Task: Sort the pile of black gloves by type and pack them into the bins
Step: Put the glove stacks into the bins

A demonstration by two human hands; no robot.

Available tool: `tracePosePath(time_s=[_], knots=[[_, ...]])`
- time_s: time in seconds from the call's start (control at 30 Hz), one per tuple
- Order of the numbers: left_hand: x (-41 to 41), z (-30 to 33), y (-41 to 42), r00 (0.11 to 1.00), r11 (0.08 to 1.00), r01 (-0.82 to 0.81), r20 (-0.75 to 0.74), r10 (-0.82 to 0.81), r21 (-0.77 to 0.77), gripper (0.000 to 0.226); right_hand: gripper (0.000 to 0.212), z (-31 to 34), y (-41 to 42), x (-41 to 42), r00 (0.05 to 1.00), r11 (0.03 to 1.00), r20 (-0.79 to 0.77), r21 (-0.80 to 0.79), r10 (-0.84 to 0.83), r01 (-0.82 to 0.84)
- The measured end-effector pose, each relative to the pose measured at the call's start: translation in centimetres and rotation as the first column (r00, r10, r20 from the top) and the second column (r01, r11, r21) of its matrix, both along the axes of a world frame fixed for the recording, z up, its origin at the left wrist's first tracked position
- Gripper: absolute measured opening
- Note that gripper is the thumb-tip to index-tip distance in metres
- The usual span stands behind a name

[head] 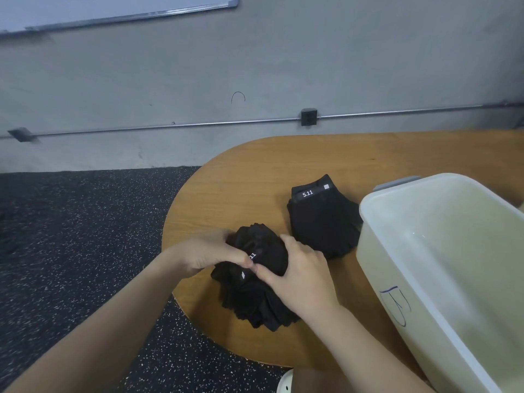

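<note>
Soft crumpled black gloves [255,276], gripped.

A bundle of black gloves [255,279] is gripped from both sides over a rounded wooden tabletop [226,194]. The left hand [207,255] is curled around its left edge, and the right hand [300,276] is closed over its right side, thumbs nearly meeting near a white label. Beyond the right hand, a flat stack of gloves marked 5.11 [320,217] is seen. To the right of both hands, a translucent white bin [397,265] is tilted.
</note>
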State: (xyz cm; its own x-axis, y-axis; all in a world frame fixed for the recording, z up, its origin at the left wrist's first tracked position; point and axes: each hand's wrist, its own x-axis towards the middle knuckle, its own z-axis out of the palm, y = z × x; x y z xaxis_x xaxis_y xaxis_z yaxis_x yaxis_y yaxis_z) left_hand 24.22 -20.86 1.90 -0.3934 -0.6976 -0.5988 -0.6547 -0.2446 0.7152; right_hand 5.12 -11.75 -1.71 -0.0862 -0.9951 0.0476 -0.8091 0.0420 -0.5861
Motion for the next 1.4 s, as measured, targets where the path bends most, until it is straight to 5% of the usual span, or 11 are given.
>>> tracePosePath(time_s=[0.37,0.6,0.73,0.87,1.0,1.13,1.23,1.4], knots=[[0.4,-0.6,1.8,0.986,0.995,-0.1,-0.139,0.097,-0.01,0.083,0.081,-0.6,1.0,0.3,0.995,0.996,-0.076,-0.054,0.064,-0.068],[0.5,0.2,4.2,0.958,0.979,-0.147,-0.267,0.104,-0.144,0.1,0.093,0.3,1.5,-0.8,0.986,0.994,0.126,0.003,0.11,-0.111],[0.6,2.5,6.9,0.958,0.947,-0.09,-0.288,-0.003,-0.31,0.09,0.117,2.0,1.5,-2.1,0.958,0.972,0.229,0.118,0.172,-0.203],[0.8,6.1,9.3,0.936,0.897,-0.079,-0.343,-0.084,-0.436,0.089,0.124,4.9,1.8,-3.1,0.912,0.951,0.31,0.063,0.269,-0.302],[0.7,10.7,11.3,0.921,0.835,-0.064,-0.355,-0.162,-0.547,0.092,0.109,10.0,3.3,-3.8,0.876,0.943,0.357,-0.053,0.326,-0.329],[-0.6,14.7,13.1,0.906,0.717,-0.048,-0.332,-0.262,-0.695,0.092,0.065,16.1,6.0,-5.7,0.869,0.928,0.326,-0.133,0.372,-0.347],[-3.0,16.6,14.1,0.877,0.632,-0.055,-0.34,-0.34,-0.773,0.088,0.045,20.1,7.7,-8.6,0.897,0.914,0.189,-0.155,0.399,-0.374],[-10.3,16.5,15.2,0.855,0.555,-0.121,-0.371,-0.363,-0.823,0.08,0.043,24.1,8.6,-15.5,0.916,0.912,-0.111,-0.1,0.386,-0.397]])
